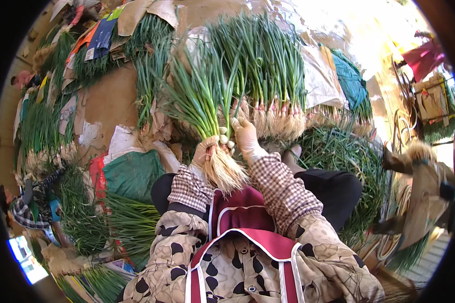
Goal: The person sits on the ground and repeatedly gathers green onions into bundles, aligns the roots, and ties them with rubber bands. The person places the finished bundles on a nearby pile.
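Observation:
My left hand (203, 153), in a thin pale glove, is closed around a bunch of green onions (201, 102), just above its long pale roots (223, 170). Several white bulbs stick out at the bunch's right side. My right hand (245, 137), gloved the same way, touches a green stalk (228, 106) beside those bulbs with thumb and fingers. Beyond my hands stands a row of bundled green onions (265, 64), leaves away from me and roots towards me. A maroon apron (246, 212) with white trim covers my lap.
Loose green leaves (341, 163) are heaped at my right knee. At my left lie a green sack (132, 176) and more onions (132, 219). A whitish sack (320, 75) covers bundles at the right. One person (30, 208) sits far left; another (428, 189) is at the right near coiled hoses (402, 128).

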{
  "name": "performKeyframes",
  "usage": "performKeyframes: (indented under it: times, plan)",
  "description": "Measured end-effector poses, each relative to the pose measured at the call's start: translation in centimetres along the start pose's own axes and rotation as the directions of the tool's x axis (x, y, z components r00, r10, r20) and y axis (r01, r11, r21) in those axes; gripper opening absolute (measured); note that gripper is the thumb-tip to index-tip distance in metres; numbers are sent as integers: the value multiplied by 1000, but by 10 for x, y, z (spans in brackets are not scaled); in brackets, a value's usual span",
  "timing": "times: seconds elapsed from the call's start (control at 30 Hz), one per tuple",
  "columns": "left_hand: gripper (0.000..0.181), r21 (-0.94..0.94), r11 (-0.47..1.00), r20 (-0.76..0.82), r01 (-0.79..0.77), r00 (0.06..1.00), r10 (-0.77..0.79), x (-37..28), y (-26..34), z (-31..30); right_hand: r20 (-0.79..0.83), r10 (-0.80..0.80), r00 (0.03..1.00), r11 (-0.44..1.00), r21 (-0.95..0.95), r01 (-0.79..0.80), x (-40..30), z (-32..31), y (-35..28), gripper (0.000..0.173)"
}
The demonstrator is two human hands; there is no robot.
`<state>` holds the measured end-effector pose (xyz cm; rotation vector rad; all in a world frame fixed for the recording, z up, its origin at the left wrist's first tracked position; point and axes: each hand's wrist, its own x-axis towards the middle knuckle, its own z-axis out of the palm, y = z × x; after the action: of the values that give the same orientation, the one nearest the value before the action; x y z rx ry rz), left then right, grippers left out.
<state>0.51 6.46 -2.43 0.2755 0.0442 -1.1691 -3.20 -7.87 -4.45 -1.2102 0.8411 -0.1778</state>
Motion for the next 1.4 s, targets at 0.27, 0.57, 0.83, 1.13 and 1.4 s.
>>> performKeyframes:
  times: [0.27,0.57,0.83,1.13,1.4]
  plan:
    - [43,-193,979,369,-64,920,133,-13,6,-3,151,434,888,783,-551,-289,18,-58,-2,37]
    - [43,-63,979,199,-195,959,204,-15,3,-1,834,127,536,978,-197,74,-43,-67,-44,63]
    - [45,-172,982,365,-84,920,142,-2,1,5,164,48,985,884,451,-118,-53,-169,-42,22]
    - [49,-3,999,85,-50,995,50,3,-6,16,25,51,998,747,-664,-21,-45,-128,-22,38]
    - [40,-11,998,171,-56,984,57,-1,-8,35,-278,-7,960,963,-261,-69,6,-111,-46,33]
